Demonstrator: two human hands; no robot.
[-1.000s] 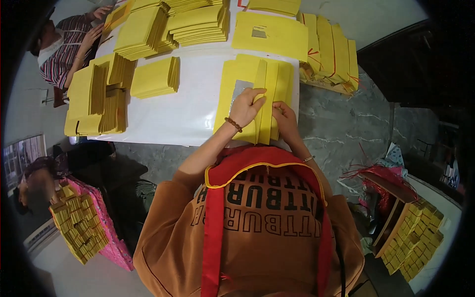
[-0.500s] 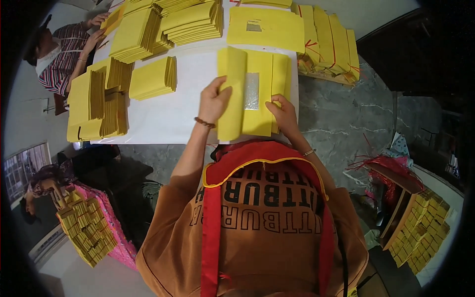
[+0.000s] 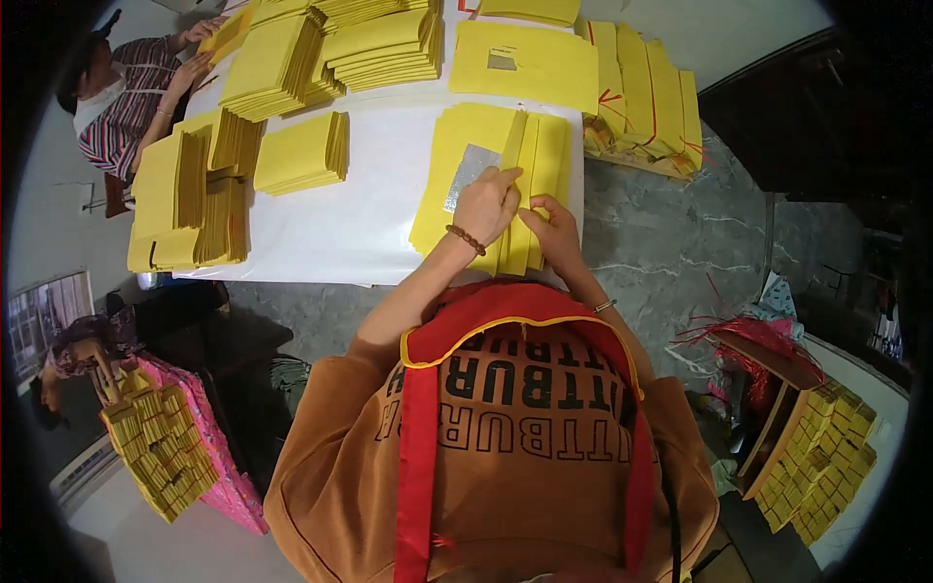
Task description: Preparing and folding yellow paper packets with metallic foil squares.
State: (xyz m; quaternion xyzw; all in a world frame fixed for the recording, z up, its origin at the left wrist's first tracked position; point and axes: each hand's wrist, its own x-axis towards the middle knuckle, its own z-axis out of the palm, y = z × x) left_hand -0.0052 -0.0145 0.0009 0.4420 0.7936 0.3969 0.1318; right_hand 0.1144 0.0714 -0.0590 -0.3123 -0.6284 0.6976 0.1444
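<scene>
A stack of yellow paper sheets (image 3: 442,225) lies before me at the near right of the table. Its top sheet carries a silver foil patch (image 3: 470,167). A narrow folded strip of yellow paper (image 3: 515,136) runs upward from the fingers of my left hand (image 3: 486,206). That hand is closed, its fingers bent down on the folded paper beside the foil, partly hiding it. My right hand (image 3: 556,233) has its fingers curled together at the right side of the sheets, gripping a paper edge; its fingertips are close to the left hand's.
Folded yellow paper bundles (image 3: 301,155) stand on the white-covered table (image 3: 379,185). A larger yellow sheet (image 3: 544,63) lies beyond the stack. Red-tied yellow bundles (image 3: 641,87) stand off the right edge. Another person (image 3: 136,87) works at the far left, another (image 3: 92,355) at the lower left.
The lifted yellow sheet my left hand held at the left has swung right and narrowed into a strip. My left hand moved right, close to the right hand, which stayed nearly in place.
</scene>
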